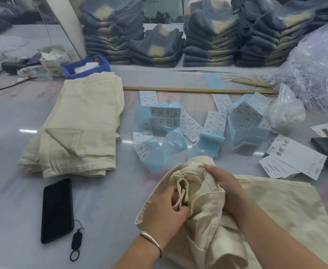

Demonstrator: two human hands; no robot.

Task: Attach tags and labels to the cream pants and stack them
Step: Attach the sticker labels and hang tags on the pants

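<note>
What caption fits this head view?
Both hands grip cream pants beside labels and stack.

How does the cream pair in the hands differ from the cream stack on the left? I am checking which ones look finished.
The pants in the hands are bunched and rumpled; the stacked pants lie folded flat. The left hand and right hand both grip the bunched pair; nothing touches the stack. The bunched pair is near the front edge; the stack lies farther back, beyond the phone. Both are the same cream cloth.
</note>
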